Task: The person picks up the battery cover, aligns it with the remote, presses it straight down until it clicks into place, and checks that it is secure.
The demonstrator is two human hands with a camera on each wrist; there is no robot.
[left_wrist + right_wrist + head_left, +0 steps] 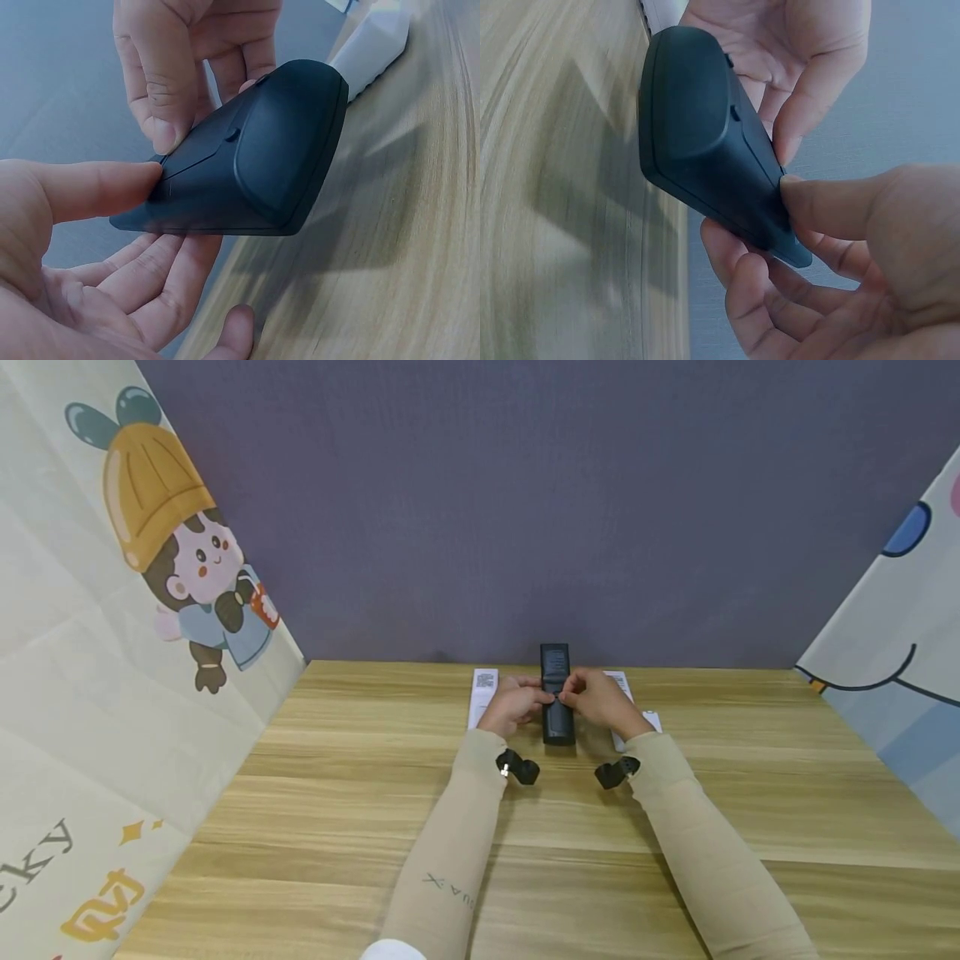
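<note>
A long black remote control (557,722) is held back side up above the far part of the table, with small printed text toward its far end. My left hand (516,703) grips it from the left, thumb on top and fingers beneath. From the other side my right hand (600,697) holds it, its thumb close to the left thumb near the middle. In the left wrist view, a thin seam runs along the back of the remote control (285,150) and small dark tabs show near its rounded end. The remote control's face (682,97) is turned away.
A white printed strip-like box (483,681) lies on the wooden table (360,793) behind the left hand. Another white piece (618,680) and a smaller white piece (652,720) lie by the right hand. A grey-purple panel (525,510) stands along the far edge.
</note>
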